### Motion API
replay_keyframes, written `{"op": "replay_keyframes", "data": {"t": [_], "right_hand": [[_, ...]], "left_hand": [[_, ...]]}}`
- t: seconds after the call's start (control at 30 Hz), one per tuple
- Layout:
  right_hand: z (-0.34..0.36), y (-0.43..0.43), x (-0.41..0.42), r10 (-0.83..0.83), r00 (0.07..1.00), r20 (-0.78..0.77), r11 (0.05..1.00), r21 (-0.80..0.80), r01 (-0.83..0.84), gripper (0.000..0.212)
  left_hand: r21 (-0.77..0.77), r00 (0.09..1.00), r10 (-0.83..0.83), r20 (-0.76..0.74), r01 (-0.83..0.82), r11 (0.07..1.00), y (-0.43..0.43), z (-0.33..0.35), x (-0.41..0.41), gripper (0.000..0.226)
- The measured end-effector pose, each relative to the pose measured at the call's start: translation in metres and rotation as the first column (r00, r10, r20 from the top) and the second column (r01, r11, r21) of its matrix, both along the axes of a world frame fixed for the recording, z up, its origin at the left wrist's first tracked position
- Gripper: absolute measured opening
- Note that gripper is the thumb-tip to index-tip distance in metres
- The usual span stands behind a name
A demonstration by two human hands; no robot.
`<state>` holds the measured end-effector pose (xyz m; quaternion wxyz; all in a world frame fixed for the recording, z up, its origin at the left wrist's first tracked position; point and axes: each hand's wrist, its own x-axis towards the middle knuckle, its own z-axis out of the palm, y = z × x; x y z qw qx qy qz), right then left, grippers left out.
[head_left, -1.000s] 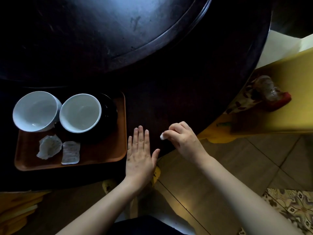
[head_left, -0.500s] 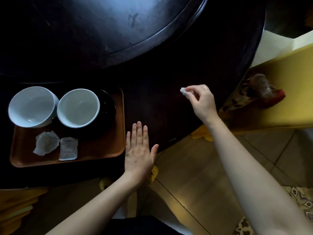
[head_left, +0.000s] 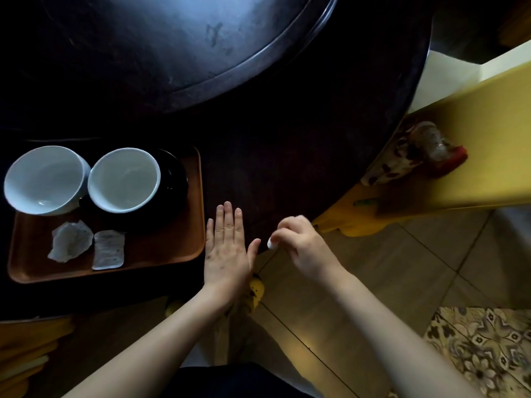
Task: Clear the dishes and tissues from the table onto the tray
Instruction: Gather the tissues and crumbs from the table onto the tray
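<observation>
Left hand (head_left: 227, 248): lower centre of the frame, flat, palm down, four fingers straight and together pointing to the top of the frame, thumb spread to the right. Forearm bare, running to the lower left.

Right hand (head_left: 301, 245): just right of the left, apart from it, curled, fingertips (head_left: 277, 235) pinched together. Forearm bare, running to the lower right corner.

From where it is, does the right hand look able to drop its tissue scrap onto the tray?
Probably, though the flat left hand lies between the right hand and the tray.
</observation>
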<state>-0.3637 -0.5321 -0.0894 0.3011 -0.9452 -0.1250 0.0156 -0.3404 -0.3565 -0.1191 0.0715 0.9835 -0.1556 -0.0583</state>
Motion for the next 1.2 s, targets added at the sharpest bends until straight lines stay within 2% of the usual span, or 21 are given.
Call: {"op": "replay_keyframes", "data": {"t": [0.1, 0.27, 0.4, 0.57, 0.73, 1.03, 1.1, 1.17, 1.2], "right_hand": [[-0.002, -0.010, -0.010, 0.078, 0.997, -0.030, 0.995, -0.063, -0.080, 0.014], [0.023, -0.030, 0.022, -0.174, 0.984, 0.031, 0.979, 0.112, 0.170, 0.011], [0.022, -0.010, 0.087, -0.237, 0.970, 0.060, 0.960, 0.170, 0.224, 0.013], [0.002, 0.024, 0.118, -0.102, 0.995, -0.002, 0.988, 0.118, 0.101, 0.010], [0.006, 0.011, 0.062, 0.170, 0.985, 0.008, 0.985, -0.014, -0.170, 0.008], [0.009, -0.033, 0.011, 0.258, 0.959, -0.113, 0.949, -0.158, -0.274, 0.021], [0.015, -0.036, 0.011, 0.190, 0.972, -0.137, 0.976, -0.082, -0.202, 0.016], [0.023, -0.037, 0.014, 0.014, 0.980, -0.198, 0.996, 0.087, 0.004, 0.014], [0.027, -0.036, 0.016, -0.089, 0.965, -0.248, 0.975, 0.177, 0.135, 0.012]], "left_hand": [[-0.005, 1.000, 0.002, 0.000, -0.002, 1.000, -0.001, 0.001, -0.001, 0.071], [-0.005, 0.999, 0.008, 0.037, -0.008, 1.000, 0.000, -0.006, -0.002, 0.070], [-0.005, 0.998, 0.020, 0.066, -0.020, 1.000, 0.000, -0.009, -0.002, 0.070], [0.003, 0.999, 0.011, 0.053, -0.011, 1.000, 0.001, -0.010, 0.000, 0.071], [0.006, 1.000, -0.001, 0.026, 0.001, 1.000, 0.001, -0.010, -0.001, 0.071], [0.034, 0.999, -0.014, -0.034, 0.015, 0.999, 0.002, -0.005, -0.001, 0.071], [0.037, 0.999, -0.012, -0.051, 0.014, 0.999, 0.002, -0.003, 0.000, 0.071], [0.044, 0.998, -0.020, -0.067, 0.023, 0.999, 0.001, -0.001, 0.001, 0.070], [0.047, 0.997, -0.019, -0.076, 0.023, 0.999, 0.001, 0.000, 0.001, 0.070]]}}
